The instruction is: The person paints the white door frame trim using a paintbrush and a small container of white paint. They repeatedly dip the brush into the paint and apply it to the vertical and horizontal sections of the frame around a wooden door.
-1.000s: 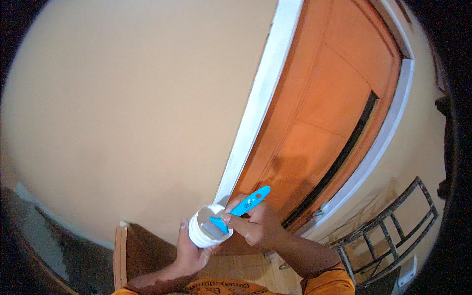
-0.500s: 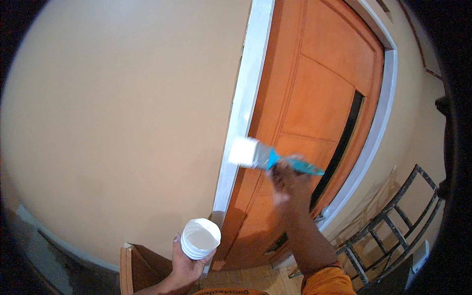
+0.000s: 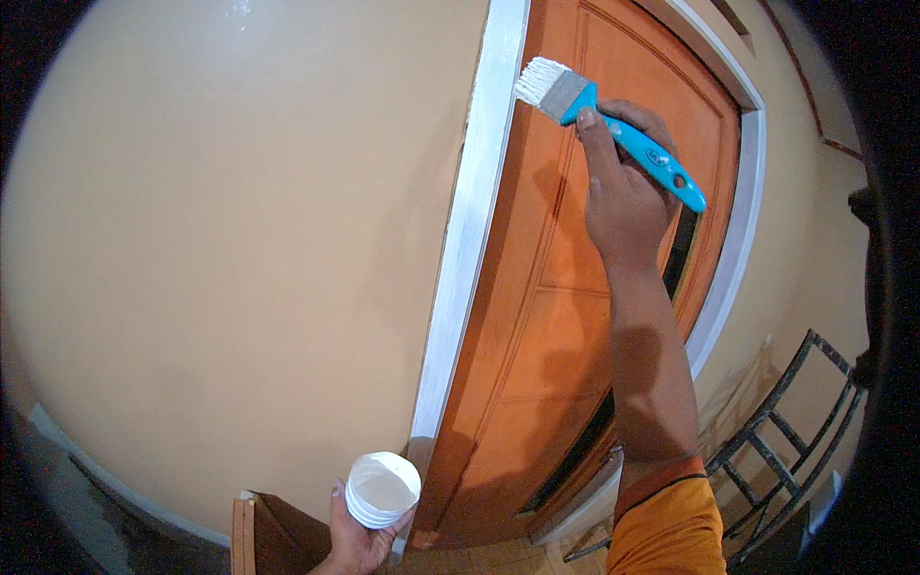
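R hand [image 3: 631, 192]: pinching blue brush [image 3: 628, 140], upper rt of frame
Bristles [image 3: 539, 80]: white-coated, by white trim [image 3: 479, 192], contact unclear
L hand [image 3: 357, 544]: curled arnd white cup [image 3: 368, 510], btm ctr-left

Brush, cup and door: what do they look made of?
Brush handle: probably plastic; smooth, glossy blue.
Ferrule: likely sheet metal; dull grey band.
Bristles: coated white, fibre type unclear.
Cup: likely plastic; white, ringed wall.
Door: perhaps wood; grooved panels, orange-brown finish, paint or stain unclear.
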Tool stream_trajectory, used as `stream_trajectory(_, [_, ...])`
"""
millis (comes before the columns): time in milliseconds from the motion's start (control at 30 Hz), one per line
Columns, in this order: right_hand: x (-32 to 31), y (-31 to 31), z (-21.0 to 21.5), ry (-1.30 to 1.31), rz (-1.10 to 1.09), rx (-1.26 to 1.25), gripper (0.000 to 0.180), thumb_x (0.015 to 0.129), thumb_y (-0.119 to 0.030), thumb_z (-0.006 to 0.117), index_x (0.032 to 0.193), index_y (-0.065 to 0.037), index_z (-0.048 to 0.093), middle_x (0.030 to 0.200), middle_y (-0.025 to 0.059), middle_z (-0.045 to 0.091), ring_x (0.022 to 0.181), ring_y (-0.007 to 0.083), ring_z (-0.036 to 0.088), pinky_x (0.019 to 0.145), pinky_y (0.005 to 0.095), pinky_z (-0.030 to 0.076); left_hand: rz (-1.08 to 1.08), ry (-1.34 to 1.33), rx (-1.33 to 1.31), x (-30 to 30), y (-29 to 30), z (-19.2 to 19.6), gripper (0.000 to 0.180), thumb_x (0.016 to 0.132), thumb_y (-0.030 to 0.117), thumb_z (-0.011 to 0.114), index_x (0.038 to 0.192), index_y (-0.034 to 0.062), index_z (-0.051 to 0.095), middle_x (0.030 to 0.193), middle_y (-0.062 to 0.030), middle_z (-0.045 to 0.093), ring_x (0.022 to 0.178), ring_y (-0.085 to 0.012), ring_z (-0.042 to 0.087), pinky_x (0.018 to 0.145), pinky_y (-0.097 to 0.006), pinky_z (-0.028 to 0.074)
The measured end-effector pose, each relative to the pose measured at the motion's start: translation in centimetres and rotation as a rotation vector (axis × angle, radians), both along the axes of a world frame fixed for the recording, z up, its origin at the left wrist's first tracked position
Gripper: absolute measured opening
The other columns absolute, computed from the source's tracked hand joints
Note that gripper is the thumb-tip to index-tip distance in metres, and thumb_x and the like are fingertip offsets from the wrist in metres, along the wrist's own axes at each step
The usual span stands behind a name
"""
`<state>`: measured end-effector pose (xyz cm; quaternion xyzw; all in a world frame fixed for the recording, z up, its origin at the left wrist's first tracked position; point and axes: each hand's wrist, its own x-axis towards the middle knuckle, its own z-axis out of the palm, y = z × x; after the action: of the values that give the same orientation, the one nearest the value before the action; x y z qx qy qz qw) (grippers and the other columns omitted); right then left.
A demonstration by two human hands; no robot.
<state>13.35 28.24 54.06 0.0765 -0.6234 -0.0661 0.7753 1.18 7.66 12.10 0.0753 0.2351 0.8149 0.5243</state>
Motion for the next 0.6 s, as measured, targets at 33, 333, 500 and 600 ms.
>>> stream_trajectory(33, [0.1, 0.0, 0.3, 0.005, -0.121, 0.087, 0.011, 0.086, -0.012, 0.072, 0.092, -0.003, 0.068, 0.089, 0.0076, 0.064, 0.079, 0.0169, 0.062, 0.071, 0.0286, 0.050, 0.008, -0.002, 0.004, -0.1, 0.2, -0.1, 0.079, 0.091, 0.074, 0.029, 0.140, 0.0136, 0.042, 0.127, -0.0159, 0.057, 0.109, -0.0342, 0.062, 0.084, -0.050, 0.057])
stream_trajectory(333, [-1.6, 0.8, -2.2, -0.070, -0.027, -0.010, 0.013, 0.084, -0.009, 0.073, 0.094, -0.002, 0.068, 0.087, 0.0094, 0.068, 0.078, 0.0185, 0.066, 0.070, 0.0292, 0.053, -0.009, 0.041, -0.022, -0.3, 0.3, -0.6, 0.080, 0.090, 0.076, 0.028, 0.139, 0.0138, 0.043, 0.127, -0.0147, 0.057, 0.108, -0.0327, 0.063, 0.084, -0.049, 0.057])
stream_trajectory(500, [-1.0, 0.4, -2.6, -0.062, -0.053, -0.034, 0.013, 0.085, -0.010, 0.072, 0.094, -0.001, 0.068, 0.086, 0.0092, 0.068, 0.077, 0.0182, 0.065, 0.070, 0.0289, 0.052, -0.052, 0.044, -0.026, -0.6, 0.1, -0.5, 0.081, 0.089, 0.076, 0.029, 0.138, 0.0131, 0.043, 0.123, -0.0156, 0.059, 0.104, -0.0332, 0.064, 0.081, -0.047, 0.058])
stream_trajectory(600, [-0.7, 0.2, -2.3, -0.053, -0.070, -0.044, 0.013, 0.086, -0.011, 0.072, 0.094, -0.002, 0.067, 0.085, 0.0078, 0.068, 0.074, 0.0164, 0.064, 0.068, 0.0281, 0.051, 0.087, 0.458, -0.001, -0.3, 0.1, -0.4, 0.067, 0.095, 0.064, 0.032, 0.135, 0.0127, 0.048, 0.124, -0.0118, 0.061, 0.108, -0.0322, 0.063, 0.084, -0.048, 0.057])
